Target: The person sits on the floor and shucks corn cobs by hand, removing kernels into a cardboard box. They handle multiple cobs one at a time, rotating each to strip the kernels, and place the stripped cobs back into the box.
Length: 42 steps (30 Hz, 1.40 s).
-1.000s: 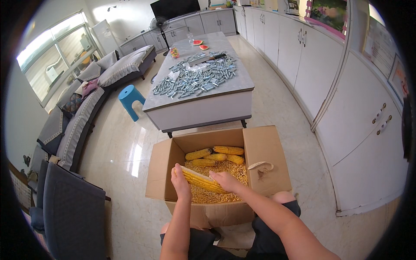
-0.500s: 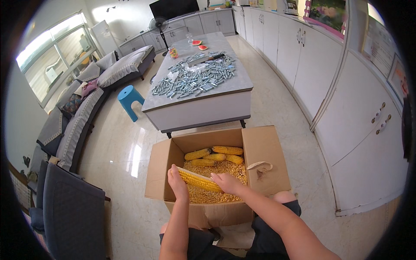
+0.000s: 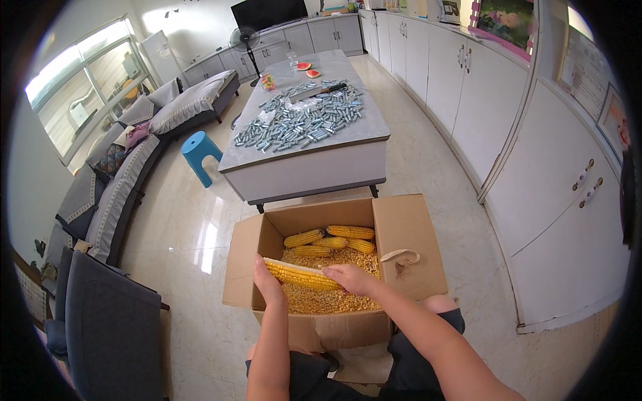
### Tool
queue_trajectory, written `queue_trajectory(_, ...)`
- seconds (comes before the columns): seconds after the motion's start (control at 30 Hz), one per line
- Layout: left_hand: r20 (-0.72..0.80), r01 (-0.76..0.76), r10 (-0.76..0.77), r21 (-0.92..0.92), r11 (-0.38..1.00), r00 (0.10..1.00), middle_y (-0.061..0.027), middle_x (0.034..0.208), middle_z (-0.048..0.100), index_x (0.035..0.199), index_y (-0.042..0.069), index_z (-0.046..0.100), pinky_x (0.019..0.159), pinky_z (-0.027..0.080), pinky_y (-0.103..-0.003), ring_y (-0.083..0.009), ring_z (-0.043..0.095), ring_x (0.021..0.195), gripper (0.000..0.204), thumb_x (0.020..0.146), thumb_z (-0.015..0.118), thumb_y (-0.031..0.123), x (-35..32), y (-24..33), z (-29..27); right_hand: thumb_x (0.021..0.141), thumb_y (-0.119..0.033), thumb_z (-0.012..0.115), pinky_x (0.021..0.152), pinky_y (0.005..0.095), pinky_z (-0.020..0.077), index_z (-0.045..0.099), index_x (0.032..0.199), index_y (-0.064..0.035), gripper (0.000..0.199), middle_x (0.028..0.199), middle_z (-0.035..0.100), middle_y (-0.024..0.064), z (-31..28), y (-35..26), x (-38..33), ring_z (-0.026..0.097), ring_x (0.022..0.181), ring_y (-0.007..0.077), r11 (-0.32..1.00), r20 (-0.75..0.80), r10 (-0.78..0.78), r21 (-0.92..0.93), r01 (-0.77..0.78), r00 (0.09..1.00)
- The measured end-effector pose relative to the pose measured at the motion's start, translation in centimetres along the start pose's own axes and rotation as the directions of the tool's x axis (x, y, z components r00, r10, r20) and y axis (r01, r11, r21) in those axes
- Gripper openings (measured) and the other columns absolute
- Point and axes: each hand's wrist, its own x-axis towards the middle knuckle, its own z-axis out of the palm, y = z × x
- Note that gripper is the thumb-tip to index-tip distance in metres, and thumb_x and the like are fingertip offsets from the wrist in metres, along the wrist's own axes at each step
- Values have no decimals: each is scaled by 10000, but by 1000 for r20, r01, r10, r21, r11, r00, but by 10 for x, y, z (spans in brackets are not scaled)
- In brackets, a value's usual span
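A long yellow corn cob is held across the open cardboard box. Its upper side shows a pale stripe bare of kernels. My left hand is closed around the cob's left end. At the other end my right hand grips it, thumb lying along the top. Loose corn kernels cover the box's bottom below the cob. Several whole corn cobs rest on the kernels against the box's far side.
Beyond the box stands a long grey table strewn with small metal cylinders, with a knife and watermelon slices. A blue stool is at its left. Grey sofas line the left, white cabinets the right.
Both hands have shifted slightly left with the corn cob, which now lies a little more level. The box and the cobs inside it stay put.
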Motion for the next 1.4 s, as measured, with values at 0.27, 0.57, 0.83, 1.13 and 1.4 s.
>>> queue_trajectory(0.27, 69, -100, 91, 150, 984, 993, -26, 871, 480, 918, 11, 504, 734, 389, -271, -106, 437, 815, 356, 927, 421, 357, -20, 15, 17, 904, -470, 367, 718, 343, 445, 596, 988, 48, 572, 803, 622, 172, 7, 28, 10, 577, 742, 257, 999, -192, -21, 23, 25, 981)
queue_trajectory(0.57, -39, -48, 49, 6, 999, 998, -44, 938, 509, 1054, 0, 503, 762, 396, -267, -138, 478, 881, 407, 916, 428, 375, 5, -9, -2, 870, -595, 341, 467, 270, 415, 585, 1024, 20, 680, 682, 560, 63, 0, 17, 7, 463, 488, 134, 935, 25, 130, 329, -131, 991)
queue_trajectory(0.83, -45, 72, -74, -34, 997, 996, -33, 869, 505, 1009, 38, 503, 660, 422, -277, -132, 499, 779, 398, 911, 414, 413, -4, 10, 3, 911, -450, 388, 617, 276, 458, 541, 1122, 0, 520, 763, 599, 73, 0, 21, 5, 544, 655, 150, 987, -30, -75, 139, 79, 997)
queue_trajectory(1.13, 17, -103, 102, 87, 991, 995, -5, 810, 477, 938, 56, 499, 595, 397, -261, -102, 468, 726, 372, 914, 409, 416, -3, 1, -1, 918, -432, 376, 544, 271, 428, 591, 922, 31, 510, 722, 598, 84, 4, 29, 7, 533, 586, 139, 978, -135, 60, 205, -32, 989)
queue_trajectory(1.4, -115, 127, -128, -19, 992, 985, -20, 879, 510, 1073, 79, 492, 584, 399, -256, -112, 496, 765, 454, 890, 402, 484, -7, 11, 3, 923, -432, 370, 432, 230, 388, 588, 953, 3, 488, 641, 541, 42, -2, 7, -2, 489, 483, 81, 884, -52, 26, 467, 1, 998)
